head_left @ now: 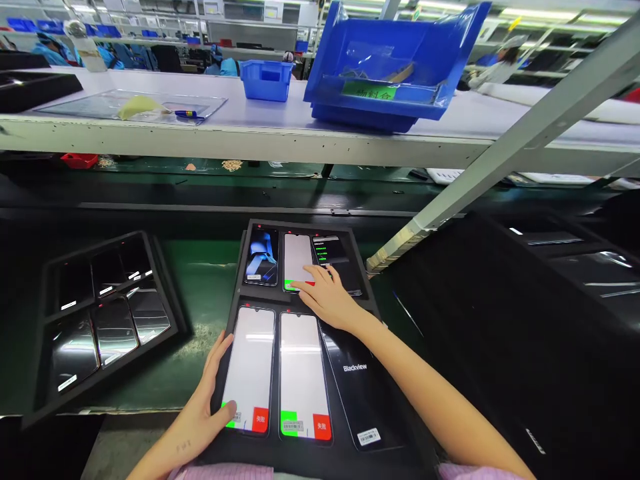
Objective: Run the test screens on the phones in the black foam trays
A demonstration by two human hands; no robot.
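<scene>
A black tray (260,301) with several smartphones lies in front of me. My left hand (213,397) is at its left edge, fingers stretched along the side. Its thumb rests on the green corner of the lower-left phone (250,367), whose screen is white. My right hand (327,297) reaches over the upper-middle phone (297,257), fingers spread at the bottom of its white screen. Green and red boxes also mark the lower-middle phone (303,360). The lower-right phone (355,387) shows "Blackview", the upper-right phone (330,250) green text, and the upper-left phone (261,253) a blue picture.
Another black tray of dark-screened phones (117,327) lies on the green bench at left. Black trays (500,333) fill the right side. A slanted metal post (500,160) crosses there. The shelf (200,140) above carries blue bins (395,60). People are in the background.
</scene>
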